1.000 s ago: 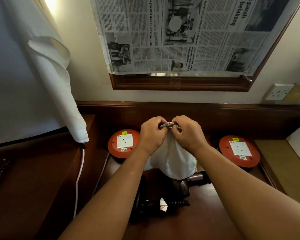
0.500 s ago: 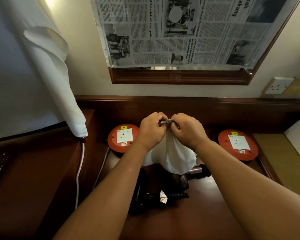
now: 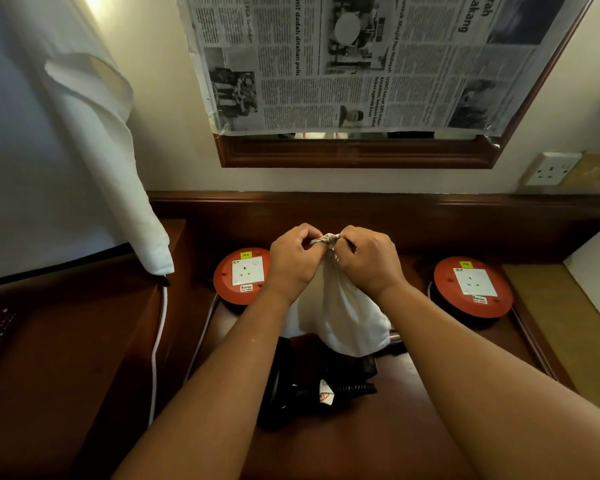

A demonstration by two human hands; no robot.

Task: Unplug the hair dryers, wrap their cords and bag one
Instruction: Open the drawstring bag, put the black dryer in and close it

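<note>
A: At the dark wood desk (image 3: 378, 445), under the mirror: both hands are raised over the middle. The left hand (image 3: 293, 263) and right hand (image 3: 369, 263) each pinch the knotted drawstring (image 3: 328, 240) at the neck of a white cloth bag (image 3: 347, 320). Fingers curled tight on the cord, knuckles nearly touching.

B: Where does the bag sit?

A: It hangs from the knot, its bottom near or on the desk; I cannot tell which. Contents hidden. Just in front of it lies a black hair dryer (image 3: 291, 386) with a coiled cord, and a small white tag (image 3: 326, 396) with red print, too small to read.

B: Any writing legible?

A: Two red cord reels flank the bag. The left reel (image 3: 238, 277) has a yellow sticker reading "M4" and a label "5 METERS". The right reel (image 3: 473, 287) carries like stickers, blurred. Both sockets show no plug. The newspaper (image 3: 361, 64) taped over the mirror shows "dadah ditahan polis" and "Masjid Nur Hidayah".

B: Else?

A: A wall socket (image 3: 551, 169) at right, a white cloth (image 3: 94, 140) draped at left.
</note>
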